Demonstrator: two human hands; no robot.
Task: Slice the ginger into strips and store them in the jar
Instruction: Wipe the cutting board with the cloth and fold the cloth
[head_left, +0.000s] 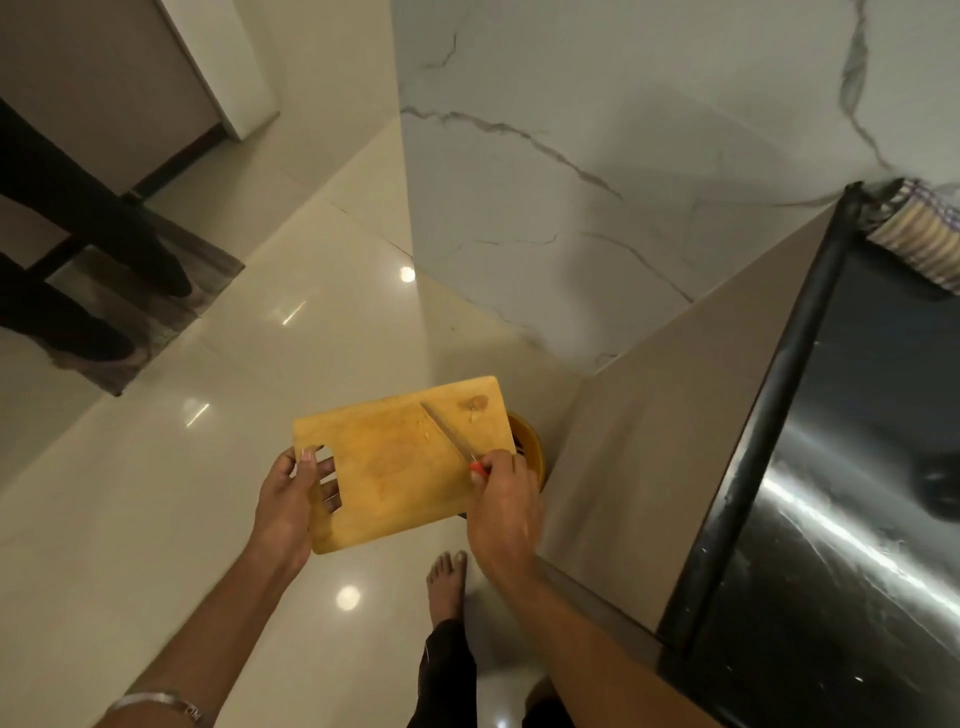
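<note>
A wooden cutting board (395, 462) is held in the air over the floor. My left hand (291, 499) grips it by the handle cut-out at its left end. My right hand (501, 499) holds a red-handled knife (452, 436), its blade lying flat across the board's right half. A few small ginger scraps (475, 410) cling near the board's far right corner. Below the board's right edge stands a yellow round bin (530, 457), mostly hidden by the board and my hand. No jar is in view.
A black countertop (841, 519) with a beige side panel runs along the right; a striped cloth (919, 239) lies at its far end. A marble wall stands ahead. Another person's legs (93, 249) stand at the left. My bare foot (447, 582) is on the glossy floor.
</note>
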